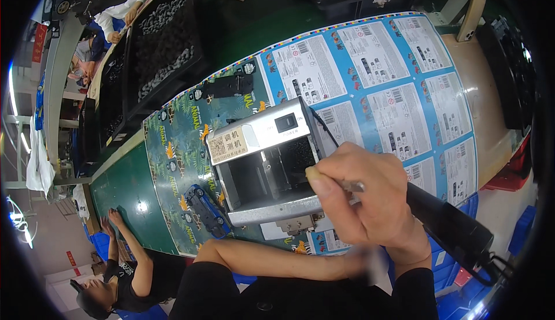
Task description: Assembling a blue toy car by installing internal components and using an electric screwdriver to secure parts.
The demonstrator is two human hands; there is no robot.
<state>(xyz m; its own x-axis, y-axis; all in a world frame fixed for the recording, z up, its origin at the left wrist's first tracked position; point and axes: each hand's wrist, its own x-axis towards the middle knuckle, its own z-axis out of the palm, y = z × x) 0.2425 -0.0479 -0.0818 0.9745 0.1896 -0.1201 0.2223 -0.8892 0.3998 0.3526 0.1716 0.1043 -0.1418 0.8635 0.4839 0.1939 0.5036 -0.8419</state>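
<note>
My right hand (370,193) is closed around the front end of a black electric screwdriver (451,222), whose body slopes down to the right. A short metal piece shows between its fingers. The hand is over the right side of a grey metal box (272,129) with a power switch and an open front, which looks like a screw feeder. My left forearm (272,258) crosses the table's near edge toward the right. The left hand (357,262) is smeared by motion under my right wrist, its fingers unseen. Left of the box lies a blue toy car (208,210).
Printed sheets (376,112) cover the green table (118,178). A black part (231,86) lies beyond the box. At the far left stands a black bin (165,54) of small dark pieces. A co-worker (124,274) is at lower left; another person's hands (124,25) are beyond the bin.
</note>
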